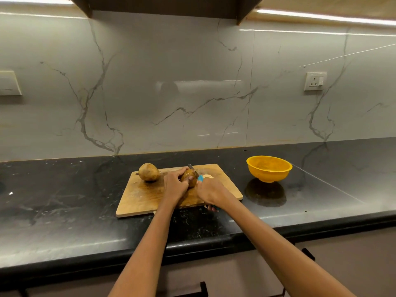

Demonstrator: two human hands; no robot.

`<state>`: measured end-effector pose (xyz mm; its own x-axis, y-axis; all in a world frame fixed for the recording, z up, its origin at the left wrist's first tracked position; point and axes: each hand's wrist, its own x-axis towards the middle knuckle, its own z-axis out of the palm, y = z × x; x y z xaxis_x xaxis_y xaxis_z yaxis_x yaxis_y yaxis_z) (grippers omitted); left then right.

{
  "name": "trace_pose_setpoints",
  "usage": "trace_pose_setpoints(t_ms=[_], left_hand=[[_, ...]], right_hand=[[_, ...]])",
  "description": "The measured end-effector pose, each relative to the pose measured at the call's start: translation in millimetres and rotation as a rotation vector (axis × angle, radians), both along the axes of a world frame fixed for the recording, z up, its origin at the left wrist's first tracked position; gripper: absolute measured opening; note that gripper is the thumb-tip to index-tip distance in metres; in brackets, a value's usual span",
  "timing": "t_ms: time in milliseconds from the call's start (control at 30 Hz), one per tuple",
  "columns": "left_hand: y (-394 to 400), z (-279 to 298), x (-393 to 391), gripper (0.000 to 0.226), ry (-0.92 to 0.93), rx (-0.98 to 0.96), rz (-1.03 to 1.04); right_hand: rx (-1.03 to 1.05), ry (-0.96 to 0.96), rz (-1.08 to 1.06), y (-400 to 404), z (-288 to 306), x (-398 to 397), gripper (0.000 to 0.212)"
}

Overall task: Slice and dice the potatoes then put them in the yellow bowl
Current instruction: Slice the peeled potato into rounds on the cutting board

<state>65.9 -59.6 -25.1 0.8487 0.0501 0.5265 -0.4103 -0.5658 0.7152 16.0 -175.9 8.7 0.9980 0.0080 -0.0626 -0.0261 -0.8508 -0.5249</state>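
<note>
Gripping the potato (189, 177) with your left hand (174, 186), fingers curled over its near side, you pin it to the wooden cutting board (141, 200); your right hand (209, 190) is wrapped round the blue handle of the knife (195, 171), blade laid across the potato's right end. Pale cut piece (208, 176) lies just right of the blade, partly hidden by the right hand. Second potato (149, 172), whole, sits at the board's far left corner, apart from both hands. Yellow bowl (269, 168) stands on the counter well right of the board; nothing can be made out inside it. Surface: black stone countertop (64, 200), glossy, speckled white, bowl mirrored in it. Room: grey-veined marble backsplash (150, 93), wall socket (315, 81) at right, switch plate (9, 82) at left edge, dark cabinet (167, 6) overhead with strip lighting either side.
</note>
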Motion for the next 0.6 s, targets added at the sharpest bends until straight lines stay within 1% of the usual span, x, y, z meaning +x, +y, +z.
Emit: trace_pose_setpoints(t_ms=[67, 167, 267, 367, 467, 533, 600], left_hand=[[0, -1, 1, 0.043, -0.001, -0.007, 0.0], [3, -1, 1, 0.042, 0.002, 0.001, 0.008], [2, -1, -1, 0.042, 0.016, 0.01, -0.013], [3, 0, -1, 0.043, 0.025, -0.003, -0.015], [1, 1, -2, 0.043, 0.037, 0.004, -0.009], [1, 1, -3, 0.044, 0.049, -0.015, 0.005], [2, 2, -2, 0.045, 0.077, -0.046, 0.033]], right_hand=[[-0.017, -0.001, -0.004, 0, 0, 3, 0.043], [-0.015, -0.025, 0.033, 2, 7, 8, 0.032], [-0.046, -0.034, 0.026, 7, 13, 12, 0.033], [-0.057, 0.031, 0.027, 10, 20, 12, 0.04], [-0.101, 0.123, 0.062, 2, 14, 3, 0.034], [-0.086, 0.189, 0.042, -6, 6, -9, 0.03], [-0.1, 0.182, 0.028, -11, -3, -18, 0.033]])
